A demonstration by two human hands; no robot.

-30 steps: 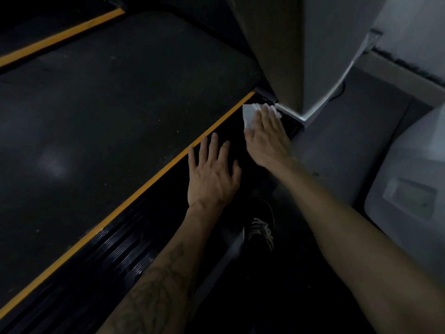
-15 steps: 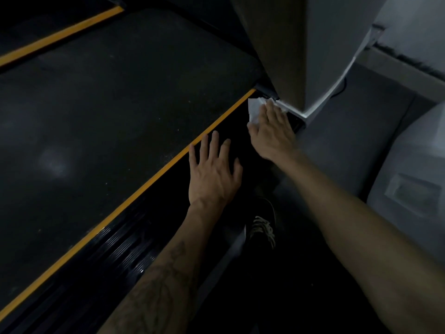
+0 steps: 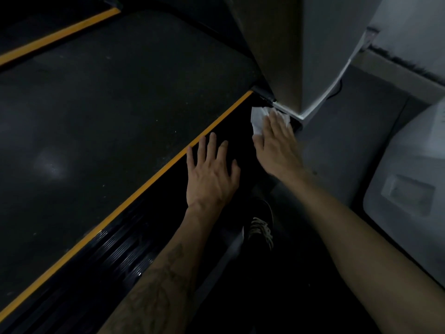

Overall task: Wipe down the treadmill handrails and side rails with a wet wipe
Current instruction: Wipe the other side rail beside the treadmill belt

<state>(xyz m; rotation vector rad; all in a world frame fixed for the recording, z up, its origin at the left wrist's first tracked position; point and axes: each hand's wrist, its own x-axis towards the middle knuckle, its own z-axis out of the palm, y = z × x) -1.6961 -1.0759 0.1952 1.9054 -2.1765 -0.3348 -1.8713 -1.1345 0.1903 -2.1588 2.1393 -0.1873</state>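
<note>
wiping the front end of the side rail

nearest, a shoe [image 3: 260, 225] stands on the floor beside the treadmill. the left hand [image 3: 212, 174] rests flat, fingers straight, on the black side rail [image 3: 120, 256]. farther on, the right hand [image 3: 277, 143] presses the wet wipe [image 3: 257, 118] flat onto the rail where it meets the grey upright [image 3: 301, 56]. best to keep even pressure, work the wipe into that corner, then draw it back along the ribs.

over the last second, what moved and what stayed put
The right hand slid the wipe a little further along the side rail, up to the base of the upright, fingers flat on it throughout. The left hand stayed flat on the rail, and nothing was let go.
</note>
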